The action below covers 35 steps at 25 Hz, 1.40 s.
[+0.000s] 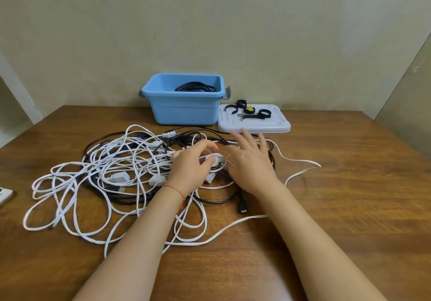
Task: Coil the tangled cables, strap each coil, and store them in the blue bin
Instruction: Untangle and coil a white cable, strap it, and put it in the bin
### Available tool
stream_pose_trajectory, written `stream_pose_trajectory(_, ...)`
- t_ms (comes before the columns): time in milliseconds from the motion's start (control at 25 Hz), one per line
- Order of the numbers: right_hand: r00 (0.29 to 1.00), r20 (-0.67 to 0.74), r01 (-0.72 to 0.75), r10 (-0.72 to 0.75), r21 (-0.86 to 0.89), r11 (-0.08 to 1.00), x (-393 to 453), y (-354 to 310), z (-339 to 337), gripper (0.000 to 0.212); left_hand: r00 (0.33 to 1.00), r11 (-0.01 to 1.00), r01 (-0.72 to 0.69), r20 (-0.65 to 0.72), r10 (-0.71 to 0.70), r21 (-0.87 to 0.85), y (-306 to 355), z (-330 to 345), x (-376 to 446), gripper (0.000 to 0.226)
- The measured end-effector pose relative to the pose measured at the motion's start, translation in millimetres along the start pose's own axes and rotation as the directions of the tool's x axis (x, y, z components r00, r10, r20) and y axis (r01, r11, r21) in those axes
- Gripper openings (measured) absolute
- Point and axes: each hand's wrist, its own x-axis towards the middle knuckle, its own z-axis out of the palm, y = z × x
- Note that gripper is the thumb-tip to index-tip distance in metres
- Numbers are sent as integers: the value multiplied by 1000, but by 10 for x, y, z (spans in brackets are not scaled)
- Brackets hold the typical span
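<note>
Judging by their look, the white cables (112, 179) are thin, light and limp, so they will sag and snag on one another rather than hold a shape; the black cables (210, 201) woven through them look thicker and a little springier. Taking hold at a plug end and feeding the length out of the knot seems the safest way, since a pull mid-loop would likely tighten the tangle.

All of this lies on the desk (349, 195) in front of the blue bin (184, 109). The left hand (193, 167) is closed on a white plug and a few white strands at the side of the heap nearest the bin's lid. The right hand (250, 158) rests beside it with fingers spread and flat, gripping nothing.

Counting is rough: several white plugs show in the heap, perhaps four or five, and one black plug lies at the edge farthest from the bin; the number of separate cables cannot be told. One black coil (194, 86) already sits inside the bin. On the white lid (254, 127), touching the bin's right side, lie about four black straps (264, 113), one with a yellow bit.
</note>
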Motion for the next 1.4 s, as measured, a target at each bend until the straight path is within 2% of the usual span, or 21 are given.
stream_pose_trajectory(160,998,49,35,-41,124,992,13,40,15,21,996,980,61,-49,-72,-187,-29,-4,34,22)
stream_pose_trajectory(280,990,-140,53,-6,337,940,-44,215,-117,12,994,992,67,-83,-76,-110,-40,12,51,30)
stream_pose_trajectory(360,939,-238,-156,247,343,926,-104,525,-227,14,989,995,94,-112,-96,-29,-34,8,63,29)
stream_pose_trajectory(400,876,-252,-342,411,275,899,-142,732,-278,19,987,993,111,-124,-106,35,-22,1,60,26)
stream_pose_trajectory(480,684,-273,-669,676,132,731,-233,1094,-322,29,990,979,120,-97,-104,167,-25,-16,73,20)
stream_pose_trajectory(520,611,-262,-751,747,106,652,-260,1171,-314,31,994,966,109,-38,-103,234,-22,-13,83,25)
stream_pose_trajectory(560,595,-248,-767,764,108,632,-261,1160,-304,32,994,944,85,34,-101,318,-17,-3,90,36)
stream_pose_trajectory(600,649,-222,-722,728,122,681,-251,1073,-325,27,990,911,55,97,-103,408,-19,23,103,46)
stream_pose_trajectory(680,867,-66,-458,495,286,841,-244,724,-429,12,985,852,36,128,-120,523,-18,89,157,51)
stream_pose_trajectory(720,946,100,-322,308,397,859,-265,500,-518,20,985,841,57,106,-135,538,-24,116,202,49)
stream_pose_trajectory(760,952,290,-232,99,470,852,-310,263,-618,26,983,836,91,83,-161,542,-22,128,247,46)
stream_pose_trajectory(840,764,616,-124,-194,436,892,-408,-102,-699,37,970,790,170,40,-238,589,67,105,316,41)
stream_pose_trajectory(880,666,703,-63,-250,386,920,-464,-204,-672,38,970,739,183,2,-242,648,131,93,329,39)
stream_pose_trajectory(960,609,741,29,-283,335,942,-532,-266,-579,28,994,649,112,-96,-60,753,291,80,307,31)
stream_pose_trajectory(1040,623,719,77,-307,334,939,-565,-253,-540,16,969,768,-85,-127,212,635,479,50,210,24)
stream_pose_trajectory(1120,671,669,138,-321,314,940,-578,-237,-548,10,977,966,-210,14,211,152,662,-9,47,21)
stream_pose_trajectory(1160,730,612,139,-305,304,943,-563,-210,-561,7,976,985,-162,139,169,-59,727,-7,-33,22)
stream_pose_trajectory(1200,807,528,115,-263,297,948,-539,-163,-594,5,966,981,-113,214,145,-158,764,4,-99,24)
stream_pose_trajectory(1280,950,306,-22,-65,273,962,-450,3,-654,10,958,985,-62,266,103,-158,732,31,-159,27)
stream_pose_trajectory(1320,983,168,-123,78,278,953,-404,117,-664,10,957,992,-49,280,80,-113,681,29,-166,29)
stream_pose_trajectory(1400,917,-48,-359,396,334,871,-319,398,-660,6,967,990,-78,250,47,115,533,-41,-122,35)
